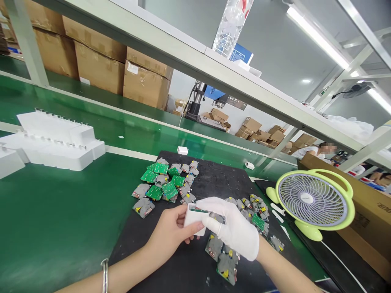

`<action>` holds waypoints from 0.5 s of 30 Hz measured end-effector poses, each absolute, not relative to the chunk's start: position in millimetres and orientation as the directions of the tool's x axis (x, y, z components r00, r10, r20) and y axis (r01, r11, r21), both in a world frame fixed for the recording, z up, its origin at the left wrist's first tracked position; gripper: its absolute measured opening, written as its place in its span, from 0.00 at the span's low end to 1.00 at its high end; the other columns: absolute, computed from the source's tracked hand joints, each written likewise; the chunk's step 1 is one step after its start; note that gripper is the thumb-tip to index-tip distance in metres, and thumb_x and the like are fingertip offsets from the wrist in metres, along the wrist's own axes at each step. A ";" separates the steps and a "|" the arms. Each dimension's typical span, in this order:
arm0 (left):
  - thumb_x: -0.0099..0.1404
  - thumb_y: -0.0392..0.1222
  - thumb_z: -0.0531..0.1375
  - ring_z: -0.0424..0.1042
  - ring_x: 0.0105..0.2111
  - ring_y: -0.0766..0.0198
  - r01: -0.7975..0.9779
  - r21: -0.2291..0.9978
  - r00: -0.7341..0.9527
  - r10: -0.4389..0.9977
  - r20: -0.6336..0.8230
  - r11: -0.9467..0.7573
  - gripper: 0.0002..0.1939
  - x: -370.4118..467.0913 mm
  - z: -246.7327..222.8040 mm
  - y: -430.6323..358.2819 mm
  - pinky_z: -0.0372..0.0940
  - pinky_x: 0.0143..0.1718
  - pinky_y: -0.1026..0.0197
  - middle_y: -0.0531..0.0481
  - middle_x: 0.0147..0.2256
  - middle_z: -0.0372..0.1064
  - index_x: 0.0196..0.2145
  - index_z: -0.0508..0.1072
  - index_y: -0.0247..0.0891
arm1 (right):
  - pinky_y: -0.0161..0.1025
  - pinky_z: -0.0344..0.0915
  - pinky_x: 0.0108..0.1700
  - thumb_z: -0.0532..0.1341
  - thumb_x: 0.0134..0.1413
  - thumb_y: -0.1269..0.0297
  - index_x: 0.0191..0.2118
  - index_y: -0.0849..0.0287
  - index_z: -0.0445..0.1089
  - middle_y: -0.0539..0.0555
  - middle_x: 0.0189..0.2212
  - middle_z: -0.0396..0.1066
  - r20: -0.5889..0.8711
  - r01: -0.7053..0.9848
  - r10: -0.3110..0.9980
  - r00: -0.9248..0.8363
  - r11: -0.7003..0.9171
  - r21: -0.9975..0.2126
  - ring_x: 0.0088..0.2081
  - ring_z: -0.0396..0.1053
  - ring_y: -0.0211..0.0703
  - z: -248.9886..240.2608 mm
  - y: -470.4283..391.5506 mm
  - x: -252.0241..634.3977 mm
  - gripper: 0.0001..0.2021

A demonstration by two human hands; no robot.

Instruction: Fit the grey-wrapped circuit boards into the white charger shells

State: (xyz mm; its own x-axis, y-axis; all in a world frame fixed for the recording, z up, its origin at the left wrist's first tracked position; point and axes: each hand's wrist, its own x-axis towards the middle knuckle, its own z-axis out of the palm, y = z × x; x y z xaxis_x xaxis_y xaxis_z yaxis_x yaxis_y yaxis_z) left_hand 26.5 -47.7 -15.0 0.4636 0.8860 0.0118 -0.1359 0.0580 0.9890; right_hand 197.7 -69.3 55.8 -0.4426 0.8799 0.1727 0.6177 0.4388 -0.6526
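Bare and with a bracelet at the wrist, my left hand point(172, 228) grips a white plastic housing point(194, 219) above the black mat point(210, 181). A green circuit board edge shows in the housing's open top. My right hand point(233, 226), in a white glove, is closed at the housing's right side, its fingertips over the board; the exact grip is partly hidden. Green boards with grey-coated parts point(161, 181) lie in a pile left of my hands. Another group of boards point(258, 209) is to the right, and several lie below my right hand.
Stacked white housings point(61, 140) stand at the left on the green table point(76, 207). Two small white housings lie beyond the mat. A green fan point(314, 199) and a cardboard box point(369, 219) are at the right. A shelf beam point(183, 51) crosses above; a person sits far right.
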 end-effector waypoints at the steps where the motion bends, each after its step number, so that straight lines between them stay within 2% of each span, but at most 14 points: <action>1: 0.52 0.47 0.64 0.68 0.23 0.65 -0.127 0.991 0.453 0.891 0.027 0.035 0.16 26.3 -15.0 -47.8 0.63 0.21 0.66 0.50 0.25 0.72 0.34 0.73 0.33 | 0.39 0.64 0.51 0.59 0.55 0.64 0.48 0.49 0.70 0.52 0.47 0.68 0.158 0.599 0.883 -0.441 0.421 -0.681 0.47 0.67 0.41 56.4 -69.0 198.0 0.14; 5: 0.51 0.44 0.65 0.71 0.34 0.60 -0.070 0.989 0.381 0.913 0.146 -0.129 0.14 24.8 -14.7 -47.6 0.67 0.34 0.62 0.50 0.35 0.74 0.37 0.75 0.38 | 0.41 0.67 0.48 0.62 0.50 0.62 0.42 0.54 0.73 0.55 0.46 0.69 0.081 0.477 0.914 -0.398 0.282 -0.832 0.46 0.69 0.44 61.7 -65.4 198.4 0.12; 8: 0.51 0.41 0.65 0.71 0.37 0.59 0.010 0.966 0.271 0.931 0.246 -0.258 0.13 22.4 -14.0 -45.8 0.66 0.36 0.62 0.50 0.38 0.73 0.37 0.76 0.42 | 0.42 0.67 0.47 0.62 0.50 0.60 0.37 0.56 0.75 0.56 0.44 0.71 0.086 0.382 0.953 -0.291 0.199 -0.902 0.45 0.70 0.45 66.8 -63.2 191.9 0.10; 11: 0.51 0.35 0.64 0.70 0.38 0.61 0.084 0.910 0.183 0.904 0.386 -0.405 0.13 19.0 -14.0 -42.9 0.66 0.37 0.63 0.51 0.37 0.72 0.37 0.77 0.43 | 0.42 0.68 0.46 0.63 0.49 0.59 0.33 0.56 0.76 0.56 0.42 0.71 0.132 0.491 0.975 -0.180 0.205 -0.847 0.44 0.70 0.46 68.4 -64.0 178.8 0.08; 15: 0.51 0.27 0.62 0.70 0.35 0.65 0.145 0.763 0.094 0.777 0.623 -0.630 0.21 14.2 -16.6 -40.0 0.66 0.36 0.64 0.52 0.35 0.70 0.41 0.76 0.47 | 0.38 0.70 0.39 0.63 0.46 0.66 0.34 0.55 0.77 0.55 0.40 0.71 0.192 0.579 0.971 -0.141 0.238 -0.780 0.40 0.71 0.44 64.3 -65.4 162.9 0.07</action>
